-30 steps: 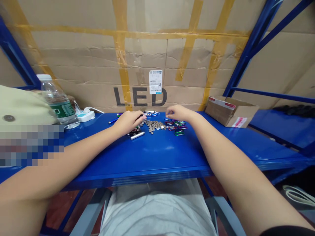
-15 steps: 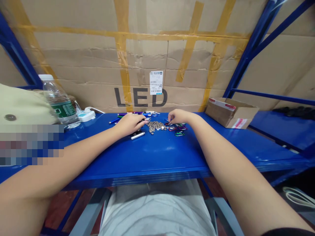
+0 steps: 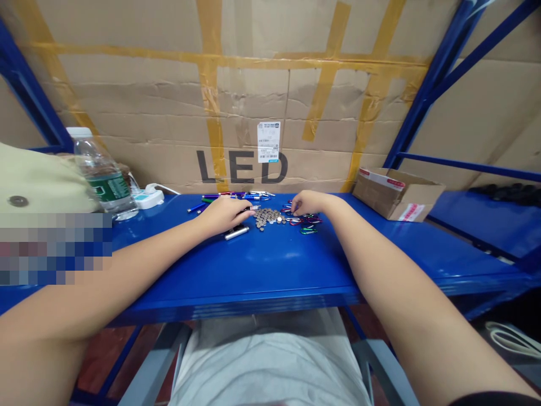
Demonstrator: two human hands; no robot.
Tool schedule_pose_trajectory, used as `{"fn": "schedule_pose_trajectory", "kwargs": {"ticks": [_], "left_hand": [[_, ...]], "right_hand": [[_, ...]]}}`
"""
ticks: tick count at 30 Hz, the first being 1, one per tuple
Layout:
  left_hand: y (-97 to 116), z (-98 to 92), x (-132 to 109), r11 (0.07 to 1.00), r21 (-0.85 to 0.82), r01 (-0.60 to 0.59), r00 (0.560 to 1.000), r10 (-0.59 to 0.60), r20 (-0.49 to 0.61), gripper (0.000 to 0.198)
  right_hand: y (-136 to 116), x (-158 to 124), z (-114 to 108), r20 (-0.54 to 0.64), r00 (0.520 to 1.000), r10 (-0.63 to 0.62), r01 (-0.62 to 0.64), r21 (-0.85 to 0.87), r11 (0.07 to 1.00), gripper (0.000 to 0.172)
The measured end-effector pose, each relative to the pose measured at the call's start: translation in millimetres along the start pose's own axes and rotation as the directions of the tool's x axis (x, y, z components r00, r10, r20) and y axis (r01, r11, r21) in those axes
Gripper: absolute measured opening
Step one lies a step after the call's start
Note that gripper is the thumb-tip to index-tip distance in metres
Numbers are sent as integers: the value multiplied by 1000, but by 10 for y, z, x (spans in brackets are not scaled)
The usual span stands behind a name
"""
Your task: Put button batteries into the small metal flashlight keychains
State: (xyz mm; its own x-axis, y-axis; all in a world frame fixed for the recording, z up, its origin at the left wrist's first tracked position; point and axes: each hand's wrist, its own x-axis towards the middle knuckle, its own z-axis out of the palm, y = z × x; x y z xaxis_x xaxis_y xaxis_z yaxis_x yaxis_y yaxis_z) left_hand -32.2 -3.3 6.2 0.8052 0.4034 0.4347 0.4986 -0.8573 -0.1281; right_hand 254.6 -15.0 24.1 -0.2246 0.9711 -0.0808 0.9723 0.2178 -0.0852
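Observation:
My left hand rests curled on the blue shelf, closed round a small silver tube whose tip pokes out toward the pile of small round button cells. A silver cylinder lies just in front of that hand. My right hand is bent over the coloured carabiner clips, its fingertips pinched together among them; what they hold is hidden. Several thin coloured pens lie behind the hands.
A water bottle and a white power strip stand at the left, beside a beige bag. An open cardboard box sits at the right. A taped carton marked LED forms the back wall.
My right hand has dropped from above the clips down onto them. My left hand has shifted slightly toward the button cells.

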Motion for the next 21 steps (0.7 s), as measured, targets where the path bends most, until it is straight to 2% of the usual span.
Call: {"fn": "schedule_pose_trajectory", "kwargs": {"ticks": [7, 14, 18, 21], "left_hand": [[12, 6, 3, 1000, 4, 16, 999, -16, 33, 38], [-8, 34, 8, 1000, 0, 2, 997, -2, 83, 38], [18, 62, -4, 995, -30, 94, 993, -92, 81, 33], [60, 86, -11, 979, -92, 182, 983, -179, 40, 29]], "right_hand": [[-128, -37, 4, 30, 996, 81, -79, -56, 995, 24], [-130, -72, -82, -37, 997, 64, -64, -11, 998, 28], [-275, -129, -146, -125, 992, 0, 6, 53, 999, 19], [-512, -205, -155, -130, 982, -139, 163, 201, 966, 12]]}}
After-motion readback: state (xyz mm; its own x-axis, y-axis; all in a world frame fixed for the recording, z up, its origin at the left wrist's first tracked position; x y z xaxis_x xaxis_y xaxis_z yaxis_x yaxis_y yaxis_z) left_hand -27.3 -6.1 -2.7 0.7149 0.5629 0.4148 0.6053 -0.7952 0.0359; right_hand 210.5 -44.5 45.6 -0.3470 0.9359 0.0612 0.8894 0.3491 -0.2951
